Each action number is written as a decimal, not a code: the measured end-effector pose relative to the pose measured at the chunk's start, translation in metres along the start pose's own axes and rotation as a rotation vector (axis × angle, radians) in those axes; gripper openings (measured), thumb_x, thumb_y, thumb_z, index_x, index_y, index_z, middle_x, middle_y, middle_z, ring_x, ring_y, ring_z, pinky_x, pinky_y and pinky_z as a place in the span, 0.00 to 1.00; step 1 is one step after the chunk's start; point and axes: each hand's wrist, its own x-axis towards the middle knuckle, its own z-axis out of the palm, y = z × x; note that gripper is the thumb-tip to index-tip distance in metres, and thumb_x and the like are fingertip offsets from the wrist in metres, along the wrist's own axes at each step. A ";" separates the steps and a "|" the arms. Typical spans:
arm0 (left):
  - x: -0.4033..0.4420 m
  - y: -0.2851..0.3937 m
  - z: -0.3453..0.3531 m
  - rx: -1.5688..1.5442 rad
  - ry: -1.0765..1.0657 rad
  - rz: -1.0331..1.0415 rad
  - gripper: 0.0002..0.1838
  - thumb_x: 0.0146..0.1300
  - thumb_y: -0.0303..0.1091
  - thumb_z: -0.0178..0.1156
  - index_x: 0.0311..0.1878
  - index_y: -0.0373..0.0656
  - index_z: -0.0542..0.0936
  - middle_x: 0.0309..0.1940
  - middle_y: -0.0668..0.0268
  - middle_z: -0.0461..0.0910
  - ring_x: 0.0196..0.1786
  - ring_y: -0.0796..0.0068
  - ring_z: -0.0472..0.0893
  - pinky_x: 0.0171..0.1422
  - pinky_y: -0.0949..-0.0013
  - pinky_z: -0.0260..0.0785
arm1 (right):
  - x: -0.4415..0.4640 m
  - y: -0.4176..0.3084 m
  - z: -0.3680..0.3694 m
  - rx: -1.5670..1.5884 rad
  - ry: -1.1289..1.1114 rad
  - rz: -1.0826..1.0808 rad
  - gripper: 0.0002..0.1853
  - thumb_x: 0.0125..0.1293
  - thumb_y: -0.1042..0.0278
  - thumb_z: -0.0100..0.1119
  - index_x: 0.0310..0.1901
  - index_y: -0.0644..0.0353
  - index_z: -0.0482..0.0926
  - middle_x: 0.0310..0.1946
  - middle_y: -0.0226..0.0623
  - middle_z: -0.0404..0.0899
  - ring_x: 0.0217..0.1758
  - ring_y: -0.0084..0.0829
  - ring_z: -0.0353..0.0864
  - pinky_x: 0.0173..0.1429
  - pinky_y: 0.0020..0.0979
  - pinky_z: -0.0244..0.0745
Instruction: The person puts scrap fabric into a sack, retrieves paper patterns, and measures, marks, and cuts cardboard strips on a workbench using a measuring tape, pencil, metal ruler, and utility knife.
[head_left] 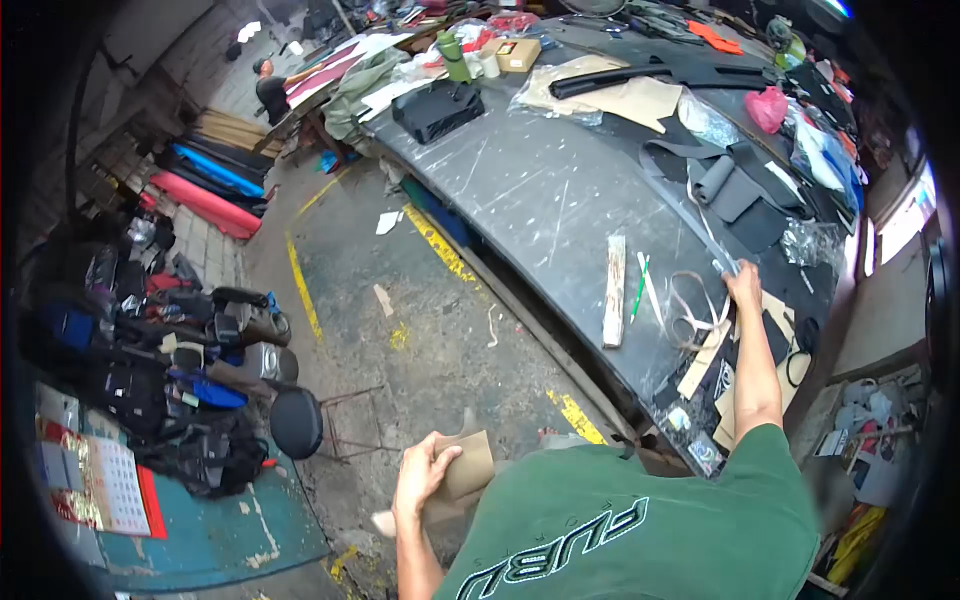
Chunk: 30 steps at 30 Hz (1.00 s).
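My left hand (424, 478) is closed around brown cardboard pieces (472, 462), held over the floor in front of my body. The thumb lies on top of the cardboard. My right hand (742, 286) reaches over the dark worktable (530, 200). Its fingers are closed on the near end of a long metal ruler (693, 222), which lies on the table beside dark folded material (745, 190). Close to that hand are a loose pale strap (690, 310) and cut cardboard strips (705, 360). A green pencil (640, 288) and a worn whitish bar (614, 290) rest further left.
A black bag (437, 110), green bottle (453, 57) and small box (517, 54) stand at the table's far end. A round stool (297, 420) stands on the left, near piled bags (140, 390) and a teal table (210, 540). Another person (271, 92) is far off.
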 end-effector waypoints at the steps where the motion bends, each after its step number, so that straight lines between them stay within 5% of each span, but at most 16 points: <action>1: 0.023 0.015 -0.011 0.011 -0.017 0.094 0.15 0.65 0.41 0.70 0.46 0.38 0.84 0.32 0.58 0.85 0.35 0.74 0.83 0.44 0.64 0.76 | 0.005 -0.005 -0.010 -0.028 -0.144 0.028 0.24 0.63 0.58 0.68 0.58 0.64 0.82 0.51 0.54 0.84 0.59 0.51 0.83 0.65 0.48 0.76; 3: 0.067 0.052 -0.032 0.026 -0.073 0.190 0.15 0.66 0.40 0.70 0.46 0.38 0.83 0.31 0.58 0.85 0.35 0.74 0.83 0.43 0.64 0.75 | -0.002 -0.007 -0.023 -0.089 -0.452 0.101 0.26 0.61 0.57 0.70 0.59 0.62 0.82 0.53 0.53 0.85 0.61 0.51 0.83 0.66 0.46 0.76; 5: 0.116 0.102 -0.051 0.060 -0.232 0.320 0.15 0.66 0.39 0.69 0.49 0.38 0.84 0.30 0.55 0.84 0.34 0.72 0.84 0.42 0.67 0.75 | -0.008 -0.001 -0.018 -0.118 -0.436 0.123 0.27 0.60 0.56 0.70 0.58 0.62 0.82 0.55 0.53 0.84 0.61 0.50 0.83 0.65 0.47 0.77; 8: 0.192 0.156 -0.075 -0.222 -0.442 0.432 0.14 0.64 0.35 0.72 0.48 0.38 0.85 0.32 0.67 0.86 0.35 0.80 0.81 0.44 0.71 0.75 | -0.010 0.004 -0.017 -0.168 -0.390 0.143 0.29 0.57 0.55 0.71 0.58 0.61 0.82 0.57 0.54 0.83 0.61 0.50 0.83 0.64 0.47 0.77; 13: 0.372 0.232 -0.109 -0.557 -0.539 0.791 0.15 0.62 0.29 0.72 0.51 0.39 0.81 0.45 0.68 0.85 0.48 0.79 0.83 0.55 0.72 0.76 | -0.020 -0.086 -0.068 -0.284 -0.445 0.007 0.29 0.53 0.52 0.68 0.54 0.61 0.84 0.43 0.56 0.86 0.50 0.53 0.87 0.56 0.48 0.79; 19: 0.611 0.310 -0.019 -0.868 -0.914 0.600 0.23 0.68 0.31 0.68 0.63 0.37 0.77 0.56 0.61 0.85 0.55 0.71 0.84 0.61 0.66 0.76 | -0.063 -0.206 -0.104 -0.183 -0.388 0.240 0.26 0.55 0.52 0.69 0.51 0.62 0.84 0.33 0.54 0.85 0.40 0.51 0.87 0.46 0.45 0.79; 25: 0.749 0.267 0.125 -0.573 -0.686 0.476 0.24 0.67 0.34 0.69 0.63 0.36 0.77 0.56 0.59 0.86 0.55 0.64 0.86 0.62 0.60 0.75 | -0.153 -0.256 -0.074 -0.030 -0.270 0.436 0.26 0.56 0.54 0.73 0.51 0.64 0.83 0.27 0.48 0.82 0.29 0.38 0.82 0.39 0.38 0.76; 27: 0.784 0.273 0.147 -0.162 -0.196 0.681 0.29 0.60 0.38 0.74 0.63 0.39 0.78 0.51 0.56 0.87 0.52 0.52 0.87 0.61 0.55 0.76 | -0.186 -0.270 -0.067 -0.013 -0.253 0.489 0.25 0.57 0.55 0.74 0.51 0.64 0.83 0.27 0.46 0.82 0.27 0.33 0.79 0.38 0.36 0.75; 30: 0.804 0.294 0.158 0.036 -0.105 0.712 0.41 0.57 0.42 0.76 0.72 0.42 0.70 0.68 0.50 0.75 0.66 0.41 0.76 0.70 0.48 0.69 | -0.236 -0.297 -0.066 0.151 -0.214 0.617 0.24 0.58 0.57 0.75 0.51 0.65 0.83 0.26 0.41 0.82 0.27 0.24 0.75 0.36 0.33 0.73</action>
